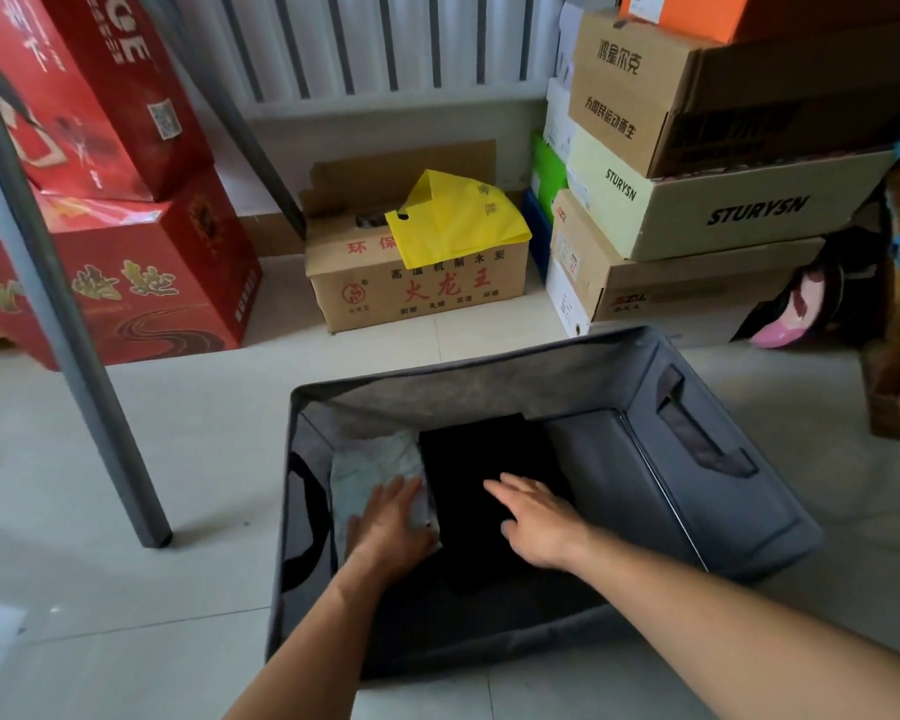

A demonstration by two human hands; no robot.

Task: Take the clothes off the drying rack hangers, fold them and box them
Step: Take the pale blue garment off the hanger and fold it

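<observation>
A dark grey fabric storage box (697,491) stands open on the tiled floor in front of me. Inside it lie a folded black garment (484,454) in the middle and a folded pale, whitish garment (370,470) at its left. My left hand (391,522) rests flat on the pale garment, fingers straight. My right hand (536,517) lies flat on the black garment with fingers stretched out. Neither hand holds anything. No hangers are in view.
A grey drying rack leg (68,324) slants down to the floor at left. Red gift boxes (126,283) sit behind it. A brown carton (417,283) with a yellow bag (453,220) stands ahead. Stacked shoe boxes (697,200) fill the right.
</observation>
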